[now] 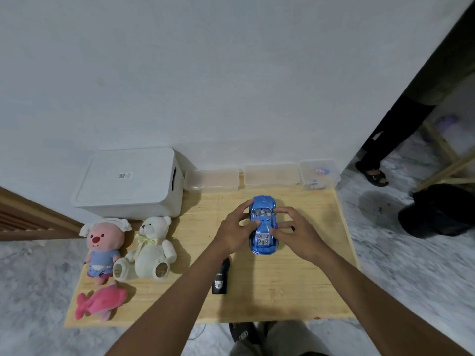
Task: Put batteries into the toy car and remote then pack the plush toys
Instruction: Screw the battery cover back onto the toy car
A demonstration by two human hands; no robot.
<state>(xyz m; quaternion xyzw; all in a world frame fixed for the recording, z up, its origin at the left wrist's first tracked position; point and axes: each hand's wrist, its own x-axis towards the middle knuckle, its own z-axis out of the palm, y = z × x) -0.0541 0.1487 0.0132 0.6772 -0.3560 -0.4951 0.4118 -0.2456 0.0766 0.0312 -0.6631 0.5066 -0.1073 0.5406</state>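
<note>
— What is closest to us?
— Two bare arms (180, 291). They reach out over the wooden bench (282, 291). The left hand (235, 233) and the right hand (295, 233) hold the toy car (262, 224), one on each side. The fingers (243, 206) curl round it.
— What does the car look like?
— It is shiny blue, top side up. It has an open seat part in the middle and a grey panel with round bits at the near end.
— Which way does it point?
— Its long way runs from the person to the wall. The smooth round end is on the wall side. It is in the far right part of the bench. I cannot tell if it sits on the bench or is lifted.
— Any words to read?
— The black remote (220, 280) lies by the left arm, with white writing and a white badge, too small to read. The white box (128, 183) has a sticker with a square code, too small as well.
— And the soft toys?
— On the left side: a pink beaver toy (102, 246), a white teddy bear (150, 246) with a pale bow, and a pink fish toy (100, 303) in front of them.
</note>
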